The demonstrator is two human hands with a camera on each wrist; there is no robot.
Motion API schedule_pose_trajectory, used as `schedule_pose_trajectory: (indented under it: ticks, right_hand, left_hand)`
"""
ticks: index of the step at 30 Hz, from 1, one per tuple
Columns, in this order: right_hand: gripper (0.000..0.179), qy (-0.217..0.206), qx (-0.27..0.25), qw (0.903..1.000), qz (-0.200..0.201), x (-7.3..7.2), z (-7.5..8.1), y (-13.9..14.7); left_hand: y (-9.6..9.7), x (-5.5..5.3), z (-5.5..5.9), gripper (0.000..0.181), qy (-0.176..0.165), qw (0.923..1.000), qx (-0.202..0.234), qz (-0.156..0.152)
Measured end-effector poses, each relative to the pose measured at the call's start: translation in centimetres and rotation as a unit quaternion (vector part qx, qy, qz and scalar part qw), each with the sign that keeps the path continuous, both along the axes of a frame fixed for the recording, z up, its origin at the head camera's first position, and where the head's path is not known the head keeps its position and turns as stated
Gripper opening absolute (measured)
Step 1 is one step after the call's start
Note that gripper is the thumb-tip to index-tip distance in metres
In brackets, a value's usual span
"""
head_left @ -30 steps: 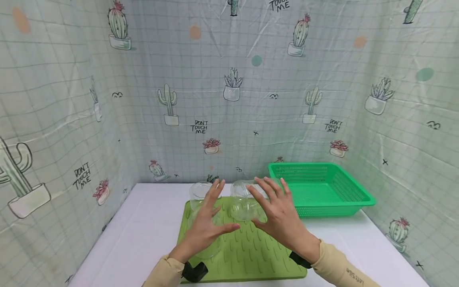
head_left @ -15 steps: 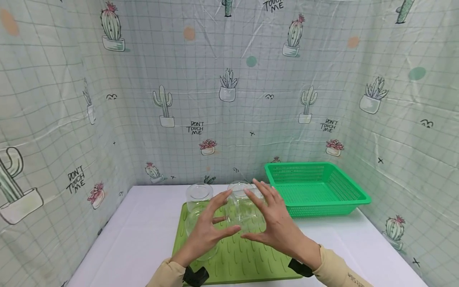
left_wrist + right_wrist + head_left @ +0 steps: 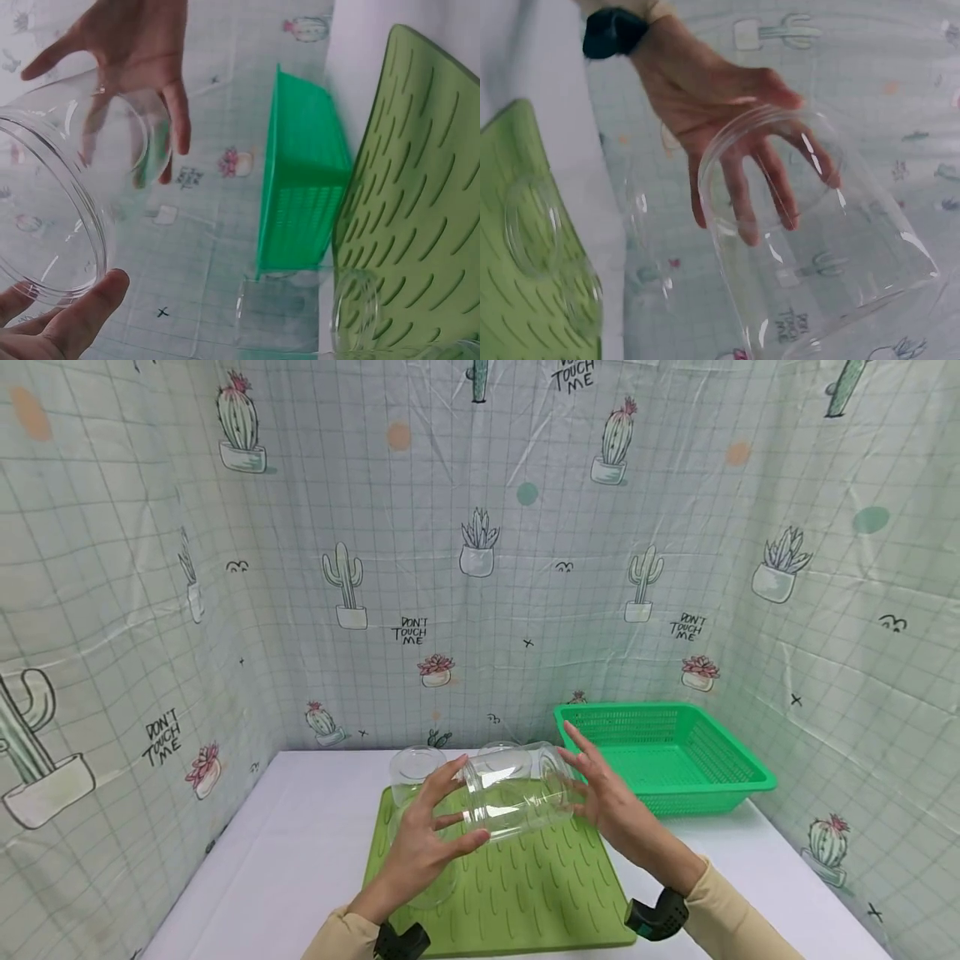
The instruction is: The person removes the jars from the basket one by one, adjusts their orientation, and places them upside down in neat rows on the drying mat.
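Observation:
A clear jar [image 3: 517, 789] is held nearly sideways above the green mat [image 3: 525, 893]. My left hand [image 3: 423, 835] grips its ringed mouth end, thumb below and fingers above. At the other end, my right hand [image 3: 611, 789] is beside the base with fingers spread; contact is hard to tell. In the left wrist view, the right hand [image 3: 139, 45] shows partly through the clear wall of the jar [image 3: 52, 202]. The right wrist view shows the left hand [image 3: 727, 127] behind the mouth of the jar [image 3: 832, 240].
Another clear jar [image 3: 412, 766] stands at the mat's back left. One more [image 3: 438, 889] is partly hidden by my left hand, and a third rim [image 3: 497, 747] shows behind the held jar. A green basket [image 3: 675, 797] sits at the back right of the white table [image 3: 262, 860].
My right hand has moved right, from around the jar toward its base, its fingers spreading. The jar has come into plainer view between the hands. The left hand has moved little.

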State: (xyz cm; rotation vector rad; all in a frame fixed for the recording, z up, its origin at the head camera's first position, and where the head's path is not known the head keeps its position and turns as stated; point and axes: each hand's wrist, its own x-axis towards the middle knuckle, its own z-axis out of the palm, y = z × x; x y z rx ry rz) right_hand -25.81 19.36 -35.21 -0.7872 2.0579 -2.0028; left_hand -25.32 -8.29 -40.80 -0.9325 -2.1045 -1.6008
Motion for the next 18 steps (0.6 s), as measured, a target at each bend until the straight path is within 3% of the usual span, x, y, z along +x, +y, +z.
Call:
schedule_pose_trajectory:
  ticks: [3, 7, 13, 18]
  right_hand:
    - [0.057, -0.069, -0.033, 0.9964, 0.039, -0.1, -0.2, 0.1]
    - [0.059, -0.125, -0.044, 0.989, 0.065, -0.3, -0.7, -0.1]
    - [0.059, -0.156, -0.033, 0.9824, 0.097, -0.5, -1.3, -0.5]
    - [0.064, -0.172, -0.015, 0.9815, 0.082, -0.6, -1.5, -0.9]
  left_hand:
    - [0.0, 0.1, 0.1, 0.084, -0.005, 1.0, -0.001, 0.001]
    - [-0.1, 0.1, 0.1, 0.084, -0.002, 1.0, -0.002, 0.007]
    - [-0.2, 0.0, 0.1, 0.084, 0.007, 0.9998, -0.011, 0.013]
    - [-0.4, -0.1, 0.1, 0.085, 0.005, 0.9998, -0.017, 0.007]
